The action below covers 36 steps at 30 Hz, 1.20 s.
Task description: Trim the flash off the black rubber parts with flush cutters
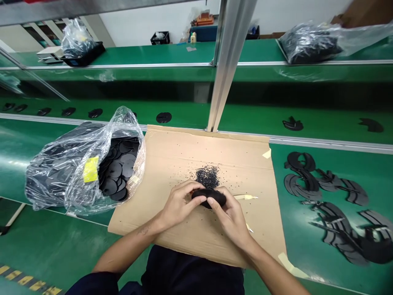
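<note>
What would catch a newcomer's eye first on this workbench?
Probably the left hand and right hand pinching a black disc between them over a cardboard sheet, with a small heap of black crumbs just beyond. To the left lies a clear plastic bag full of similar discs. To the right, curved black pieces lie scattered.

Bag (pixel 76 172) left of cardboard (pixel 196 164), scraps (pixel 331 205) right.
</note>
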Tool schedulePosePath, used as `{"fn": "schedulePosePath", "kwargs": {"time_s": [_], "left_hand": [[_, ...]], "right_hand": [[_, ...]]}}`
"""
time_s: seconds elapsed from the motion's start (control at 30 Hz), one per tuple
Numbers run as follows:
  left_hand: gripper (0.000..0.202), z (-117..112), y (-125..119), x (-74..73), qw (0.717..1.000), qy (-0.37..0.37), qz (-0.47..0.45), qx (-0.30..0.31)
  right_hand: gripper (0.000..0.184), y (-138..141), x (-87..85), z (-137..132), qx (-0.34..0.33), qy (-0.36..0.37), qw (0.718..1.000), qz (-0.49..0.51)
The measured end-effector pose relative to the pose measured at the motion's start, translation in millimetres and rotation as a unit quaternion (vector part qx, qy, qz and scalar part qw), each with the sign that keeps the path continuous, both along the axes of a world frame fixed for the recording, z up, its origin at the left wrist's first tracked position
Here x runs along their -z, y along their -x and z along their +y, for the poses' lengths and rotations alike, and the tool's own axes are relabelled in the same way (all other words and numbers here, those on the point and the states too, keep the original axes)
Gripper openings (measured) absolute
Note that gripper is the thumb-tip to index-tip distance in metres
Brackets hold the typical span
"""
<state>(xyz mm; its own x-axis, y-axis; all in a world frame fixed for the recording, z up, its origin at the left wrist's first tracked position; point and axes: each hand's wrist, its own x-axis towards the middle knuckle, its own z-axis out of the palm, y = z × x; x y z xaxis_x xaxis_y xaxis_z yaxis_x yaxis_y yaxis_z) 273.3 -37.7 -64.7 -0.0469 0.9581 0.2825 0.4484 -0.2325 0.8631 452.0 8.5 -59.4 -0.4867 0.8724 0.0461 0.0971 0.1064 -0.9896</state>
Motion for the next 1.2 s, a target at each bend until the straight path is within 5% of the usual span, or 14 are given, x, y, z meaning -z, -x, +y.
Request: {"fn": "schedulePosePath", "kwargs": {"time_s": [0.17,0.3,0.43,0.7,1.2], "left_hand": [[0.022,-4.2,5.4,-7.3,0.992,-0.094,0.072,0.041],[0.026,-4.1,5.9,-18.8,0.992,-0.097,0.044,0.074],[0.031,-3.8,5.0,-27.1,0.99,-0.105,0.009,0.093],[0.039,-8.9,2.9,-26.8,0.982,-0.144,0.083,0.092],[0.027,-5.1,2.3,-30.2,0.986,-0.122,0.012,0.11]], "right_hand": [[0.009,-11.9,-7.1,8.9,-0.034,-0.173,0.983,-0.056],[0.02,-18.0,-12.9,9.3,-0.08,-0.236,0.968,-0.033],[0.023,-17.8,-14.1,4.1,-0.084,-0.226,0.971,0.002],[0.032,-19.9,-13.5,2.8,-0.092,-0.258,0.962,-0.024],[0.02,-16.5,-10.7,-0.8,-0.081,-0.207,0.975,0.015]]}}
